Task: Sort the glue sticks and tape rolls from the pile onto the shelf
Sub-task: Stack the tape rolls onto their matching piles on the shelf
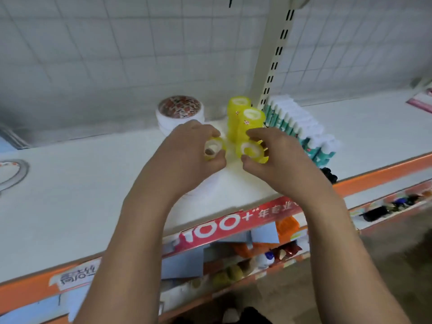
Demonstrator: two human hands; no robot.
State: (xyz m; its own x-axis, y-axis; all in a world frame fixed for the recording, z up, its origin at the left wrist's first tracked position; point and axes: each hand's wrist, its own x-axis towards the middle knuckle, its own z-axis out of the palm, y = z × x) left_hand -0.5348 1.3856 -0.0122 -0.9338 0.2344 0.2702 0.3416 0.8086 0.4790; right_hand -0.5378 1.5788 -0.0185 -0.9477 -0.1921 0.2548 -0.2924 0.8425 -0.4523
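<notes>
Pinching yellow tape rolls point(251, 151), left hand point(187, 150) and right hand point(279, 156) sit close.

Single head-worn view: looks forward and down onto shelf point(93, 183), close range; grid back panel point(117, 54) fills top.

One yellow tape roll point(213, 149), hole facing up, is pinched in the left hand point(189, 148). A second yellow roll point(251, 152) is in the right hand point(278, 155). Just beyond both stand two yellow stacks point(243, 115). White rolls point(180, 113) sit beyond the left hand, and rows of white-capped glue sticks point(297, 127) stand right of the right hand.
</notes>
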